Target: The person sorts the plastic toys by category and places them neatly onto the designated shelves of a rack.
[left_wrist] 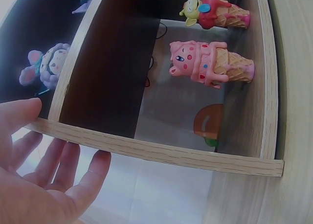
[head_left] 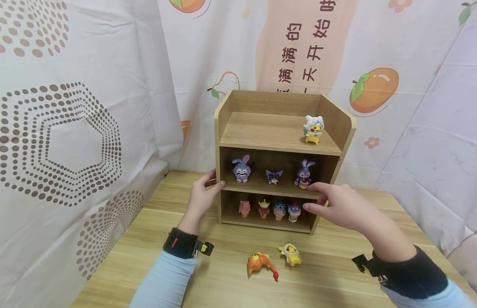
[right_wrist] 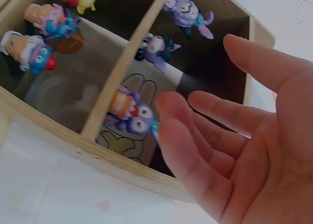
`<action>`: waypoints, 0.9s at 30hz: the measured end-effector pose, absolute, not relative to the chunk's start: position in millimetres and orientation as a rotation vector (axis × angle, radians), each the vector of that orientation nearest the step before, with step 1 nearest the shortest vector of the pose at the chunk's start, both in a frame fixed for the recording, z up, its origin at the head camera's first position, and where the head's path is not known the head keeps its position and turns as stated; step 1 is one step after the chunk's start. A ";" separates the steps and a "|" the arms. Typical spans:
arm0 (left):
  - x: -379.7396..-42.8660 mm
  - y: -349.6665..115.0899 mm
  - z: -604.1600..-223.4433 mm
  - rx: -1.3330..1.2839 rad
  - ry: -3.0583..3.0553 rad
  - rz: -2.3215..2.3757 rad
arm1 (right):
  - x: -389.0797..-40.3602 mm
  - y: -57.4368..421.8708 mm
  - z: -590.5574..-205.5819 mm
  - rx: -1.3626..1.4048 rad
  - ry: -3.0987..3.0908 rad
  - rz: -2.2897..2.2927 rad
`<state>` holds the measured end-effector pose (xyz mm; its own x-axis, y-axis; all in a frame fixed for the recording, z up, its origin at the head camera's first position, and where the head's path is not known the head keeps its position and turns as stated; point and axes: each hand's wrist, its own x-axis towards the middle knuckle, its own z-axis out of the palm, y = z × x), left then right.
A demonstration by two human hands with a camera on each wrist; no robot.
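A small wooden shelf [head_left: 267,127] stands on the table. My left hand [head_left: 203,193] holds its left side panel, thumb at the front edge and fingers along the outside. Near the right end of the middle tier hovers my right hand [head_left: 340,204], fingers loosely bent and holding nothing. Just beyond its fingertips sits a purple rabbit figurine [right_wrist: 139,120]; in the right wrist view a gap seems to part them. A small purple-and-black figurine [head_left: 274,176] and another purple rabbit-eared figurine [head_left: 242,170] share that tier.
On the bottom tier stand several ice-cream-cone figurines, among them a pink one [left_wrist: 200,62]. A yellow figurine in a white hood [head_left: 313,129] is on top. An orange figurine [head_left: 257,262] and a yellow-and-white figurine [head_left: 291,255] lie on the table [head_left: 223,282] in front. Printed curtains [head_left: 146,77] hang around.
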<state>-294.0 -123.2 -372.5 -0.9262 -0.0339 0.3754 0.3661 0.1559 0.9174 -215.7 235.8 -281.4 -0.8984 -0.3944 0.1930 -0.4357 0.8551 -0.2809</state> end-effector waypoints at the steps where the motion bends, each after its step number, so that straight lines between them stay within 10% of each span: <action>1: -290.2 -122.6 -368.8 -0.320 -2.135 -1.831 | -216.0 235.9 -284.0 0.652 -2.911 0.481; 27: -296.5 -123.7 -375.7 -0.315 -2.121 -1.845 | -233.2 234.8 -348.3 0.676 -3.081 0.498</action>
<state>-296.5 -123.7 -375.7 -0.9272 -0.0378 0.3727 0.3639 0.1455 0.9200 -233.2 234.8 -348.3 -0.9091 -0.4162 0.0162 -0.4002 0.8619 -0.3115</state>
